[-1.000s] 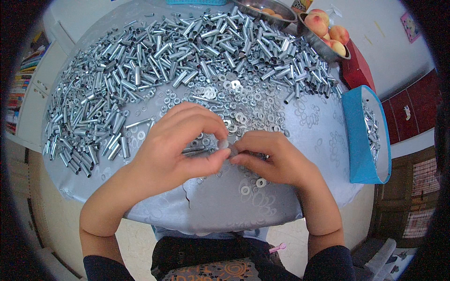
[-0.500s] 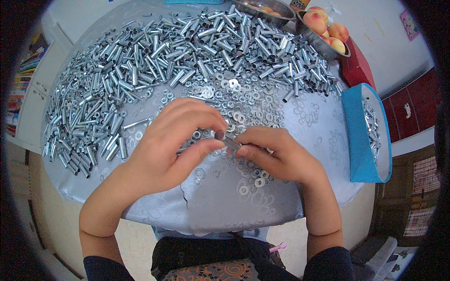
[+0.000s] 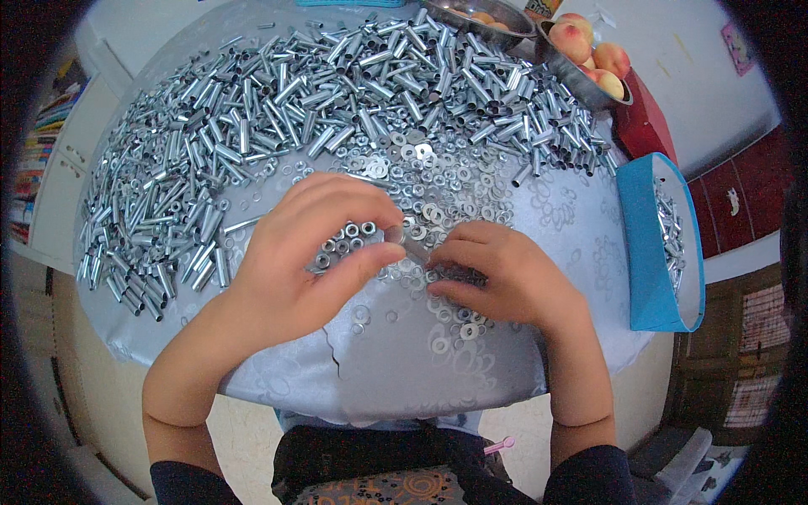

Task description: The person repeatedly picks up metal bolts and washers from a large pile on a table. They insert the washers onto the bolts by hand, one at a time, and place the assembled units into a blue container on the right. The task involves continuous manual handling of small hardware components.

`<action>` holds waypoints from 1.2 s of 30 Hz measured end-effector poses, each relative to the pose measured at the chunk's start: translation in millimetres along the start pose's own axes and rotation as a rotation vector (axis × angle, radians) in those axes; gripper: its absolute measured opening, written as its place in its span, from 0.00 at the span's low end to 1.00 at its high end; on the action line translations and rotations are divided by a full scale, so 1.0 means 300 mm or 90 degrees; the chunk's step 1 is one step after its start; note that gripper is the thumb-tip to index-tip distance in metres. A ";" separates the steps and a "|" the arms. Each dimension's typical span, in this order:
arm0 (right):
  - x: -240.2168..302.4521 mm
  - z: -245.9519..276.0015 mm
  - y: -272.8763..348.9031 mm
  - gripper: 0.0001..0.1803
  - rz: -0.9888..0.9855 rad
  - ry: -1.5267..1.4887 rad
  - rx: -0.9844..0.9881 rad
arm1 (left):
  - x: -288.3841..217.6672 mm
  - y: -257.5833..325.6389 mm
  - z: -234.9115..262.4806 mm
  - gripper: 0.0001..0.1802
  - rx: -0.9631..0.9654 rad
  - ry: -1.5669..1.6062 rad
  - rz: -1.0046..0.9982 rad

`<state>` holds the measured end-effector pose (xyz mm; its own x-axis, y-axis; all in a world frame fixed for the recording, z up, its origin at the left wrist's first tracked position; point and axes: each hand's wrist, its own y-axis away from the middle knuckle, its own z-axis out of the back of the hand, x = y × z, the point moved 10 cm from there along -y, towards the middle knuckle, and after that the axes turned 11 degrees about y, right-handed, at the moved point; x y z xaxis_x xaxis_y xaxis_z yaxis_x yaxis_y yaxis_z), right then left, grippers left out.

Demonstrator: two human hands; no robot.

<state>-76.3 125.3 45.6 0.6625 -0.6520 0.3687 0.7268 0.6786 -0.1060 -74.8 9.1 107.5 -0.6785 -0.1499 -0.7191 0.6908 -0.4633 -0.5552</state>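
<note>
A short silvery metal tube is pinched between the thumb and fingertips of my left hand, over the middle of the table; motion smears its right end. My right hand is at that end, thumb and index finger apart, the index fingertip close to the tube. I cannot tell whether it touches. Within the curve of my left hand, several hex nuts show on the table. Loose flat washers and thin rings lie beyond and beneath my hands.
A broad heap of metal tubes covers the far and left parts of the cloth-covered table. At the right edge stands a blue fabric bin with metal parts inside. Peaches fill a metal bowl at the far right, beside a red box.
My right thumb and index finger have parted and drawn slightly away from the tube's end. The left hand keeps its pinch and has tilted a little, uncovering more nuts.
</note>
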 end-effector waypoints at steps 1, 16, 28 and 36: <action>0.000 0.002 0.001 0.11 -0.003 0.001 0.001 | 0.008 -0.001 0.002 0.10 -0.007 0.009 0.020; -0.003 0.007 -0.002 0.06 -0.029 0.090 -0.059 | 0.187 0.052 -0.002 0.07 -0.091 0.214 0.264; 0.027 0.015 -0.013 0.07 0.010 0.094 -0.112 | 0.300 0.101 -0.028 0.12 -0.181 0.417 0.400; 0.025 0.057 -0.011 0.05 0.020 0.029 -0.159 | 0.327 0.108 -0.018 0.11 -0.207 0.427 0.430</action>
<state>-76.8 123.9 64.4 0.6892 -0.6501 0.3200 0.7239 0.5984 -0.3434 -117.7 -16.1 16.7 0.0922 0.2767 -0.9565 0.9815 -0.1873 0.0404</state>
